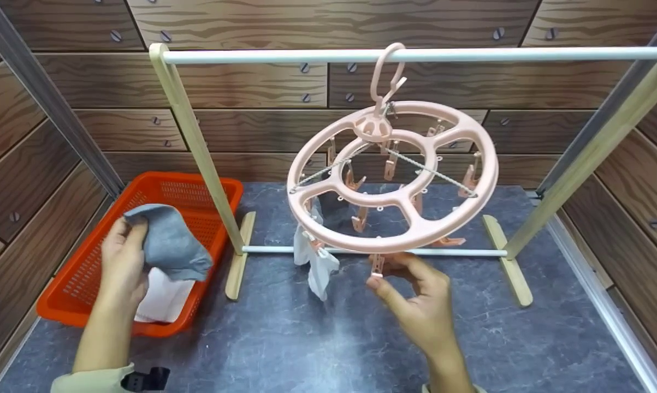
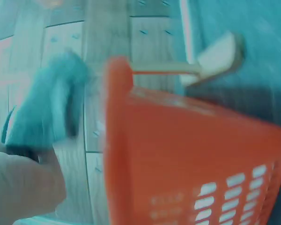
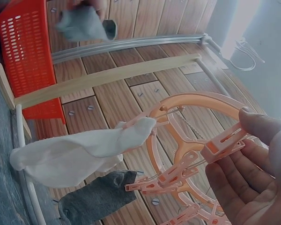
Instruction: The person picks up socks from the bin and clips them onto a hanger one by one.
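My left hand (image 1: 122, 256) holds a blue-grey sock (image 1: 172, 243) above the red-orange basket; the same sock is blurred in the left wrist view. Below the front rim of a round pink drying hanger (image 1: 385, 243), my right hand (image 1: 422, 305) pinches a pink clothespin (image 3: 223, 144) between thumb and fingers. Nothing sits in that clothespin's jaws. A white sock (image 3: 79, 152) and a dark grey sock (image 3: 100, 199) hang from other clothespins at the hanger's left side.
The hanger hooks over the white top bar (image 1: 284, 56) of a wooden-legged rack. Left of the rack stands the red-orange basket (image 1: 77, 314), with a white cloth (image 1: 164, 297) inside. A lower white bar (image 1: 443, 252) joins the rack's feet. Wood-patterned walls surround the dark table.
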Action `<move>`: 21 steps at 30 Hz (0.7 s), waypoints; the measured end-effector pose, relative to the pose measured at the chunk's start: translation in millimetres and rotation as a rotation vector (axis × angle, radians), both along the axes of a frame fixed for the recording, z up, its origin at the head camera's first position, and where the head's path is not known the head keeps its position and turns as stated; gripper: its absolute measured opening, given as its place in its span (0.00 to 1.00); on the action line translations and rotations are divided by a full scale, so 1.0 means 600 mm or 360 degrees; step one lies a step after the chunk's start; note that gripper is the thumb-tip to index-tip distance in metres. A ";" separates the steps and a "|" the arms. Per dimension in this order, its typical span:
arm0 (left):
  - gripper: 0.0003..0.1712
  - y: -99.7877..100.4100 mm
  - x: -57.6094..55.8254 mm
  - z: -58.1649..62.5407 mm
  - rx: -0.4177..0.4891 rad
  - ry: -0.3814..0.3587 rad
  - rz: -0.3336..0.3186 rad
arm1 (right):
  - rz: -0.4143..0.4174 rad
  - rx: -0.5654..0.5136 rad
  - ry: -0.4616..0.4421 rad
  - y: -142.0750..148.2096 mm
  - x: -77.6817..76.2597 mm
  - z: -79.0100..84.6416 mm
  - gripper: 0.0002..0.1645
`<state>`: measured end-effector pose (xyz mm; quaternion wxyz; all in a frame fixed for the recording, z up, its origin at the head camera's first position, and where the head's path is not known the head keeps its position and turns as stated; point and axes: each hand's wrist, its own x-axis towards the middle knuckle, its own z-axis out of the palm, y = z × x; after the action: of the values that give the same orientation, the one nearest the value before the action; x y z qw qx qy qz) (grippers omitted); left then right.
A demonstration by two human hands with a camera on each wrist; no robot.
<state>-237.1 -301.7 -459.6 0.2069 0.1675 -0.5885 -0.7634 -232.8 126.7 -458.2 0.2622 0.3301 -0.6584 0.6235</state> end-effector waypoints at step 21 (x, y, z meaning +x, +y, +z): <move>0.21 0.000 0.047 -0.064 -0.1415 -0.0482 -0.0867 | -0.0023 -0.0017 -0.0012 0.003 0.004 0.001 0.27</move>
<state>-209.1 -301.8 -498.2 -0.0348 0.0134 -0.9000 -0.4343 -230.6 128.2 -457.3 0.2661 0.3216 -0.6583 0.6264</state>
